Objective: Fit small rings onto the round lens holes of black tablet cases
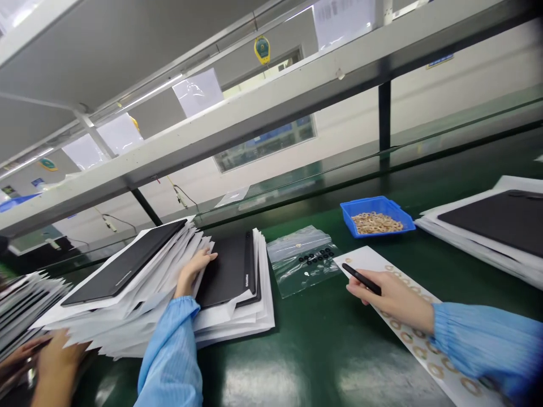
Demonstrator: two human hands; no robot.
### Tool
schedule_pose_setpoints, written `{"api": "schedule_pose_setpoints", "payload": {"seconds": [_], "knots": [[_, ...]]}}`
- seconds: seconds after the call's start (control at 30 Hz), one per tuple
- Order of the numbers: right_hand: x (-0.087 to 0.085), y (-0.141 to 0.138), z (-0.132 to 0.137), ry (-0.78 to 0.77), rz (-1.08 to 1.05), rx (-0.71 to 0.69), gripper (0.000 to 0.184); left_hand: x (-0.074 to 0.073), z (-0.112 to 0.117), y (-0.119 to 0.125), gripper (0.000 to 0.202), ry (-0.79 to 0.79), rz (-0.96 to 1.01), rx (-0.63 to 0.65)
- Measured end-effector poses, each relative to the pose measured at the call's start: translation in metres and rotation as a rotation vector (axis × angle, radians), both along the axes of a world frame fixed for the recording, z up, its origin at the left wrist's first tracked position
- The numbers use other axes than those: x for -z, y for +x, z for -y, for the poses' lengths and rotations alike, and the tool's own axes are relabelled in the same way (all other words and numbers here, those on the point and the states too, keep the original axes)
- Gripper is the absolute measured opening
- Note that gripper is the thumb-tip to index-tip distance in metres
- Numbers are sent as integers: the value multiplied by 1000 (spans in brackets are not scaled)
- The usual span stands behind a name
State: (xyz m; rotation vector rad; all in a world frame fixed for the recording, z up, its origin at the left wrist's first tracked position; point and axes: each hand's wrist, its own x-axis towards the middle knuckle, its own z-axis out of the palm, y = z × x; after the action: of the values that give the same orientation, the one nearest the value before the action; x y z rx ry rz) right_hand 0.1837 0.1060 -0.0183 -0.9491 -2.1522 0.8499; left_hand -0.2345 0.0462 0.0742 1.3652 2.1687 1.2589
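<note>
My left hand (194, 272) is at the left edge of a black flat panel (227, 271), like a laptop cover with small white lettering. Its fingertips lie over that edge; the other fingers are partly hidden. The panel tops a stack of white sheets and panels. In my right hand (392, 294) is a black pen-shaped tool (361, 278), pinched between thumb and fingers. Its tip is over the upper end of a white sheet (368, 257) bearing rows of tan rings (419, 351). My right forearm crosses this sheet.
A taller stack (123, 271) stands left, with another person's hand (59, 356) beside it. A clear bag (282, 277) with small black round parts (316, 257) lies mid-bench. Behind is a blue tray (348, 217) of tan rings. Another stack (500, 226) is right; a shelf (263, 113) spans overhead.
</note>
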Motion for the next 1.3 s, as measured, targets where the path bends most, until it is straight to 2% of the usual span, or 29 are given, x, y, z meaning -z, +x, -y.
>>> {"api": "schedule_pose_setpoints", "payload": {"seconds": [0.1, 0.2, 0.27, 0.33, 0.4, 0.47, 0.5, 0.53, 0.57, 0.63, 0.7, 0.77, 0.83, 0.9, 1.07, 1.2, 1.3], "knots": [[-19, 5, 0, 197, 1, -48, 32, -18, 3, 16, 31, -105, -148, -9], [-53, 26, 5, 266, -24, 76, 31, -39, 8, 49, 41, -131, -293, 96], [-80, 51, 14, 318, -43, 142, 29, -49, 16, 81, 43, -116, -363, 213], [-101, 85, 30, 466, -85, 201, 34, -53, 28, 123, 40, -87, -488, 453], [-109, 127, 47, 555, -112, 388, 40, -49, 40, 175, 36, -56, -537, 697], [-100, 175, 58, 488, -149, 712, 44, -36, 44, 234, 32, -125, -421, 916], [-90, 200, 60, 379, -197, 909, 47, -28, 42, 264, 30, -173, -278, 1024], [-77, 224, 61, 233, -245, 1051, 49, -17, 37, 294, 27, -235, -52, 1101], [-62, 248, 60, 178, -273, 1153, 50, -6, 30, 321, 25, -323, 230, 1123], [-32, 288, 58, 87, -297, 1276, 44, 16, 12, 370, 25, -363, 357, 1157], [-7, 316, 52, -18, -313, 1340, 33, 36, -8, 412, 25, -403, 450, 1154], [8, 333, 41, -73, -330, 1331, 22, 49, -27, 448, 25, -462, 543, 1116], [14, 342, 25, -85, -357, 1308, 25, 56, -42, 476, 27, -535, 622, 1076], [14, 345, 10, -97, -395, 1259, 28, 59, -50, 495, 29, -576, 698, 1015], [6, 351, -9, -180, -511, 1045, 32, 59, -51, 511, 30, -602, 843, 806], [-7, 354, -10, -233, -620, 901, 31, 55, -47, 518, 31, -559, 886, 672], [-16, 344, -4, -212, -718, 816, 30, 50, -42, 520, 31, -489, 889, 606]]}}
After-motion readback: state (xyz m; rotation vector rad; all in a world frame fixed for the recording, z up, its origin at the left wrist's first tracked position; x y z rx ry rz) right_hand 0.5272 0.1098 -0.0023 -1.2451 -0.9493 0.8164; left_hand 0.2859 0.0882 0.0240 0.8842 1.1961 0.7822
